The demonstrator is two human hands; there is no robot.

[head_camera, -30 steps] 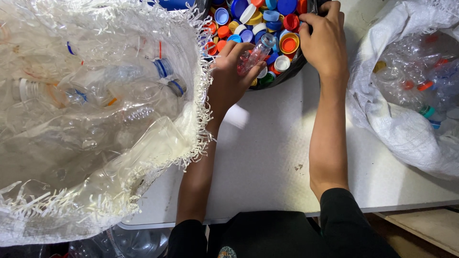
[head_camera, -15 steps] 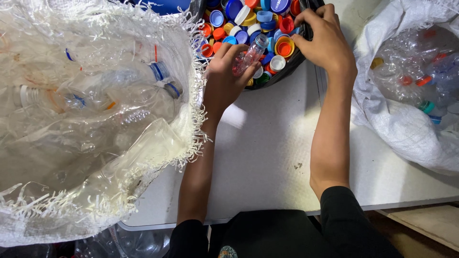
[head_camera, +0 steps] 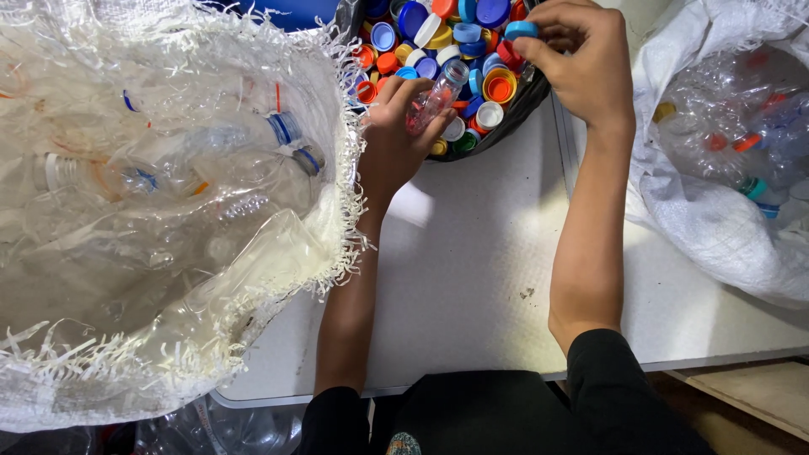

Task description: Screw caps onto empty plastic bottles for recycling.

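My left hand (head_camera: 394,145) grips a small clear plastic bottle (head_camera: 436,94), its neck pointing up and to the right over a dark bowl (head_camera: 514,114). That bowl is full of loose bottle caps (head_camera: 472,42) in blue, orange, red, white and yellow. My right hand (head_camera: 581,63) is above the bowl's right side and pinches a blue cap (head_camera: 521,29) between thumb and fingers. The cap is a short way off the bottle's mouth.
A large white woven sack (head_camera: 160,211) full of clear empty bottles fills the left. A second white sack (head_camera: 725,152) with capped bottles lies at the right. Both rest on a white table (head_camera: 472,270).
My right hand has lifted from the caps with a blue cap pinched in its fingers. The left hand and bottle have stayed at the bowl's near edge.
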